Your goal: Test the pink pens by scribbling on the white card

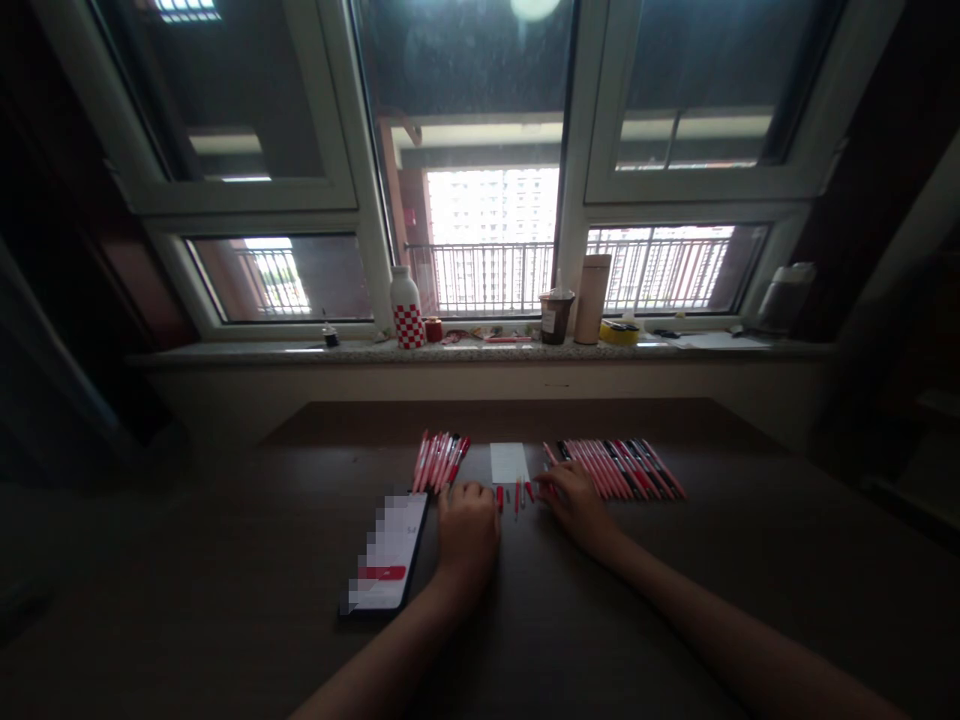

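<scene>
My left hand [469, 530] rests on the table with its fingers curled in and the fingertips hidden; what they hold, if anything, does not show. Just right of it lies a short red pen piece [500, 498]. Several small pen parts [517, 496], red, dark and slim, lie between my two hands, below a white paper slip [509, 463]. My right hand [574, 495] reaches in from the right, its fingers bent together over something reddish too small to name. It is beside a row of pink, red and black pens [622, 468]. Another bunch of pens [441, 460] lies beyond my left hand.
A phone [390, 555] with a lit screen lies left of my left hand on the dark table [247, 560]. On the windowsill stand a red-checked bottle [407, 315], a drink cup [555, 317], a tall pinkish bottle [592, 300] and a yellow tape roll [619, 333].
</scene>
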A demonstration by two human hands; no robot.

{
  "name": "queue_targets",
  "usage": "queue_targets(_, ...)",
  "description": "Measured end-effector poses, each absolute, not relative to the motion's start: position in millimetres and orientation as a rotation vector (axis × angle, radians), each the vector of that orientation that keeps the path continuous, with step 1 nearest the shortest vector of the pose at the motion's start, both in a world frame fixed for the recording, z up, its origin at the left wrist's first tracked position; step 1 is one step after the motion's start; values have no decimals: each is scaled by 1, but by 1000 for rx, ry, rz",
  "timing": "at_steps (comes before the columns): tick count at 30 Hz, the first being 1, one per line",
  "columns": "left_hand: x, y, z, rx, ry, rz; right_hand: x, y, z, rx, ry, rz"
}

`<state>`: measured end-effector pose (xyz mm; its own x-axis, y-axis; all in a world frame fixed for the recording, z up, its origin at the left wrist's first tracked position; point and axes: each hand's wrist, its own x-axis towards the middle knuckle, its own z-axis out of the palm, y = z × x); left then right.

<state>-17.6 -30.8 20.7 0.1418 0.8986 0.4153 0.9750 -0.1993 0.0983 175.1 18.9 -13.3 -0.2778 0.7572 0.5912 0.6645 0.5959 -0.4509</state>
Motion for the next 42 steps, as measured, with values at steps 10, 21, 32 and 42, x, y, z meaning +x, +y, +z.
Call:
queue_targets(10, -8, -25, 9, -2376, -1718, -1164, 171, 15, -7, -1106, -1776, 405)
queue_targets(21, -4, -14, 0, -2388, -1736, -1267, 164, 13, -5, -1041, -1746, 532)
queue_targets(32, -6, -16, 3, -2263, -1793, -1217, 169, 16, -7, -1127, -1942, 151)
queue_targets(42, -8, -20, 5, -2259, -1866, -1213, 168, 12, -9, -1227, -2149, -98)
